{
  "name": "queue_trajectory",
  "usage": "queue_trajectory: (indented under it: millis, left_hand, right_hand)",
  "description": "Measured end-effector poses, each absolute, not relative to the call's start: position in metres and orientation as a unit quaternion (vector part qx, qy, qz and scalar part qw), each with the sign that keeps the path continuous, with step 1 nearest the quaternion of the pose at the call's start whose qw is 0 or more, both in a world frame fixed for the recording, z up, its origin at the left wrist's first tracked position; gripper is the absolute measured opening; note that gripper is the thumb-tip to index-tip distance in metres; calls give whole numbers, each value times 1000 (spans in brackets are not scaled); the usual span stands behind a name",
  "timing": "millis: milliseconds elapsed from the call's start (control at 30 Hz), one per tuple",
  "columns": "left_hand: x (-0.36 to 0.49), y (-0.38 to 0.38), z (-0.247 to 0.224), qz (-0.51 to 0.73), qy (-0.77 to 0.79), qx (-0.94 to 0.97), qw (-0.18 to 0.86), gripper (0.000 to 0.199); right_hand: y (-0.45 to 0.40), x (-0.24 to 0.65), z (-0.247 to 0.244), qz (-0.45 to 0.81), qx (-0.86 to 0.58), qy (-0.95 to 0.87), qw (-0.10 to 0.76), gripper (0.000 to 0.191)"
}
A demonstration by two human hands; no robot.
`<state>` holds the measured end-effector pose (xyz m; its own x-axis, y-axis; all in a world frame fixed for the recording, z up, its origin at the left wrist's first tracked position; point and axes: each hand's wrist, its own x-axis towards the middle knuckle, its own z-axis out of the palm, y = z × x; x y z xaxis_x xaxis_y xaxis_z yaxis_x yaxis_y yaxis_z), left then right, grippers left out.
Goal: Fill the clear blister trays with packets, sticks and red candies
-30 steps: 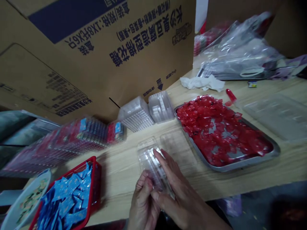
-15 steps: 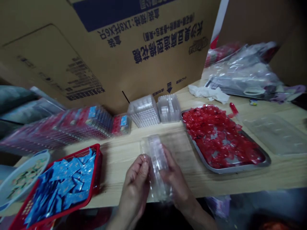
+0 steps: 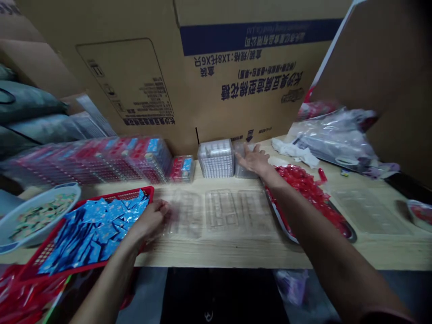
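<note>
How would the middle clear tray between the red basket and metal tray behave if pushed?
The clear tray looks light and perhaps bendy, being thin plastic. Lying flat on the table, it would probably slide rather than tip.

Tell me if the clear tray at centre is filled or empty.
Empty: the tabletop shows through the clear tray, nothing lying inside.

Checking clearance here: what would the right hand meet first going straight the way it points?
The right hand would probably meet the clear tray stack first, and seems to be touching it; the cardboard box stands behind. Exact depth is unclear.
</note>
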<state>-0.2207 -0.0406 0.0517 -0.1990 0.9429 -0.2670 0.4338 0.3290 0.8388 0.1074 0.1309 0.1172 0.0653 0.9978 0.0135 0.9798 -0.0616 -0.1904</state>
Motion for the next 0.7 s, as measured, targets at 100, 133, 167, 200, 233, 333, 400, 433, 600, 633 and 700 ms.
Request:
queue_trajectory:
  millis: [100, 133, 167, 200, 233, 333, 400, 433, 600, 633, 700]
  left_hand:
    - [-210, -53, 44, 243, 763, 564, 200, 29]
    - [-204, -61, 40, 224, 751, 603, 150, 35]
    - [-197, -71, 34, 205, 723, 647, 127, 41]
    - [-188, -81, 28, 188, 689, 690, 121, 46]
    - [-178, -90, 22, 170, 652, 727, 130, 50]
    - [-150, -104, 4, 129, 581, 786, 165, 64]
    - [-136, -101, -5, 119, 564, 800, 166, 66]
    - [-132, -96, -8, 118, 563, 802, 160, 65]
    - [-119, -86, -9, 140, 563, 801, 149, 50]
    - [-118, -90, -6, 148, 558, 801, 158, 49]
    - [-122, -98, 4, 168, 544, 804, 171, 54]
  right_hand:
    - [124, 102, 119, 57, -710, -695, 95, 80]
    - [113, 102, 119, 30, -700, -705, 114, 78]
    - [97, 104, 117, 0, -687, -715, 132, 76]
    - [77, 105, 114, -26, -671, -727, 145, 73]
    - [55, 108, 108, -34, -658, -739, 142, 70]
    - [-13, 113, 76, 0, -636, -767, 86, 58]
    - [-45, 112, 50, 6, -640, -766, 59, 54]
    - [-55, 110, 38, 8, -644, -763, 53, 53]
    - [-61, 106, 5, 7, -654, -754, 60, 56]
    - [-59, 110, 1, 7, -654, -754, 62, 58]
    - [-53, 121, -9, 11, -650, -756, 75, 63]
